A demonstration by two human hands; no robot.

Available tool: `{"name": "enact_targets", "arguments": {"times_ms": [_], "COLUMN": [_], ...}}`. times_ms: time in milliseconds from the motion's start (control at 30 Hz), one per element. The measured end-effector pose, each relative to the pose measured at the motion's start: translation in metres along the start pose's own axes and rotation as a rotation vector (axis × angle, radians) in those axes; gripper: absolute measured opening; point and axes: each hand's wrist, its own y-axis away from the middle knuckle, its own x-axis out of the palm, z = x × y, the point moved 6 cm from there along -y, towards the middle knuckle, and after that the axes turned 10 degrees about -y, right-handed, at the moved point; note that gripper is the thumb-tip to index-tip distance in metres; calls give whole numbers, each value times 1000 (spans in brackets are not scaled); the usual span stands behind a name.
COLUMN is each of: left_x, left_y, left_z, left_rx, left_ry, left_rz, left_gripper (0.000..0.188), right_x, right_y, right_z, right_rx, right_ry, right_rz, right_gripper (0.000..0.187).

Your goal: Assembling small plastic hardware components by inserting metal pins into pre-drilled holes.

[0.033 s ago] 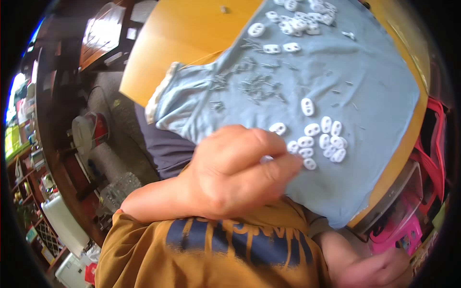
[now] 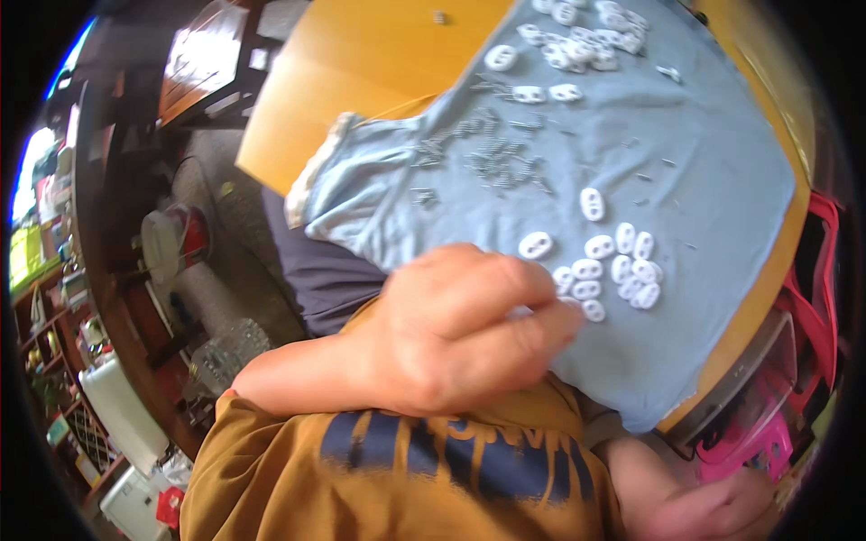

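A blue-grey cloth (image 2: 649, 153) lies over a wooden table (image 2: 361, 63). A cluster of white oval two-hole pieces (image 2: 622, 266) sits near its lower edge, and a second pile of white pieces (image 2: 586, 36) lies at the far end. Small thin metal pins (image 2: 496, 162) are scattered across the middle. My left hand (image 2: 451, 334) hovers over the cloth's near edge, back to the camera, fingers curled together, fingertips right beside the cluster. What it holds is hidden. My right hand (image 2: 713, 514) hangs low at the bottom right below the table edge, partly cut off.
A pink plastic object (image 2: 749, 442) and a red frame (image 2: 821, 270) sit beside the table at the right. On the floor at the left are a clear glass jar (image 2: 230, 352), a round white and red container (image 2: 176, 243) and white boxes (image 2: 126, 406).
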Motion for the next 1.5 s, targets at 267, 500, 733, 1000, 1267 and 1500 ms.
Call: {"name": "enact_targets", "arguments": {"times_ms": [267, 500, 733, 1000, 1267, 1500], "left_x": [12, 8, 13, -17, -26, -21], "left_y": [24, 22, 23, -7, -72, -73], "left_z": [-13, -5, 2, 35, 125, 134], "left_rx": [4, 5, -12, 2, -36, -1], "left_ry": [180, 194, 207, -278, -794, -784], "left_rz": [40, -7, 17, 133, 232, 310], "left_gripper": [19, 20, 19, 25, 23, 16], "right_x": [29, 33, 33, 24, 17, 16], "right_y": [10, 9, -3, -8, 1, 10], "right_z": [-9, -6, -15, -33, -61, -78], "right_rx": [80, 155, 205, 69, 69, 124], "right_ry": [-173, -176, -200, -428, -403, -395], "right_rz": [27, 64, 126, 336, 293, 320], "right_gripper": [14, 14, 15, 22, 26, 24]}}
